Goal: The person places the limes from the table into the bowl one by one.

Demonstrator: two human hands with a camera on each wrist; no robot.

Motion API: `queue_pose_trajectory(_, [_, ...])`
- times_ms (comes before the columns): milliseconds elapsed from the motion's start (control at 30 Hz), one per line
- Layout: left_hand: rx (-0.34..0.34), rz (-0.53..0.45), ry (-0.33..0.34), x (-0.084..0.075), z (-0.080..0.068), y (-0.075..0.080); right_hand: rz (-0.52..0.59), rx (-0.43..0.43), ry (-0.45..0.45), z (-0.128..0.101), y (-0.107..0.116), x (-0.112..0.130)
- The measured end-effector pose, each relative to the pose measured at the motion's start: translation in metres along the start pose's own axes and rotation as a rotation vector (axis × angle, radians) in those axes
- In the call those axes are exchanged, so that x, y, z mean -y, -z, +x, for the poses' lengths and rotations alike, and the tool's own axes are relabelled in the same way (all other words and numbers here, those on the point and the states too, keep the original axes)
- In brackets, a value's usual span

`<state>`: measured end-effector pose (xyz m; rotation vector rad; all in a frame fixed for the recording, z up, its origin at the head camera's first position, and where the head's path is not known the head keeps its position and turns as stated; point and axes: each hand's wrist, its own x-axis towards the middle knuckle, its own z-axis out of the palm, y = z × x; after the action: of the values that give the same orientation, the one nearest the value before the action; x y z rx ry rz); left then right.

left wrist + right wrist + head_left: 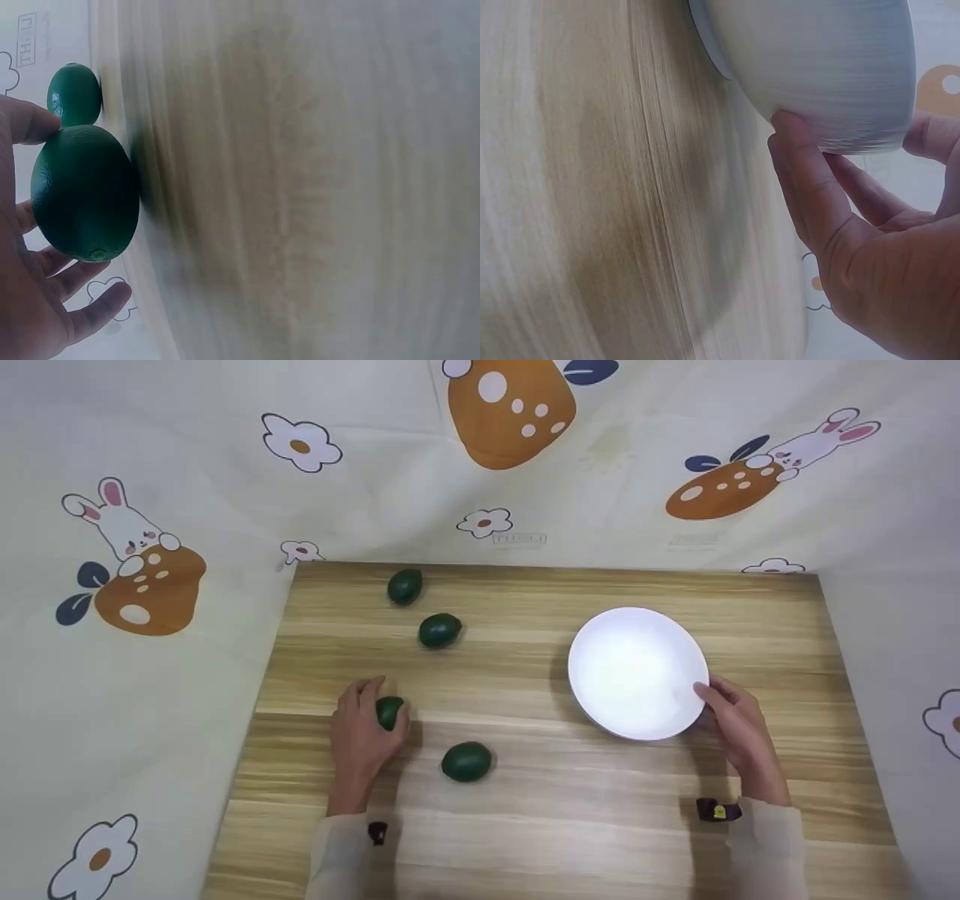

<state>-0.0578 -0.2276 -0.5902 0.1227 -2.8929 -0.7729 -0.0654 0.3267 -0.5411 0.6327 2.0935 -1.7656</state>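
Note:
My left hand (367,729) is curled round a dark green lime (388,712) on the left side of the table. In the left wrist view, thumb and fingers lie about that lime (86,195), and a second lime (74,94) shows beyond it. The right hand (739,727) pinches the near right rim of a white bowl (637,675), thumb at the rim and fingers under its outer wall, as the right wrist view of the bowl (825,67) shows. No contents are visible in the bowl. Whether its base fully touches the table is unclear.
Three more limes lie on the wooden table (525,810): one at the back (405,586), another (439,630) just nearer, and one (466,761) to the right of my left hand. A pale patterned cloth (390,510) borders the table at the back and sides.

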Motion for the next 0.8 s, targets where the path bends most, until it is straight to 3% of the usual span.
queue_pose_trajectory(500, [0.05, -0.067, 0.01, 0.002, -0.011, -0.002, -0.034, 0.018, -0.017, -0.001, 0.001, 0.002])
queue_pose_trajectory(800, [0.046, -0.114, -0.024, 0.002, -0.015, -0.004, -0.022, 0.012, -0.028, -0.002, -0.001, 0.001])
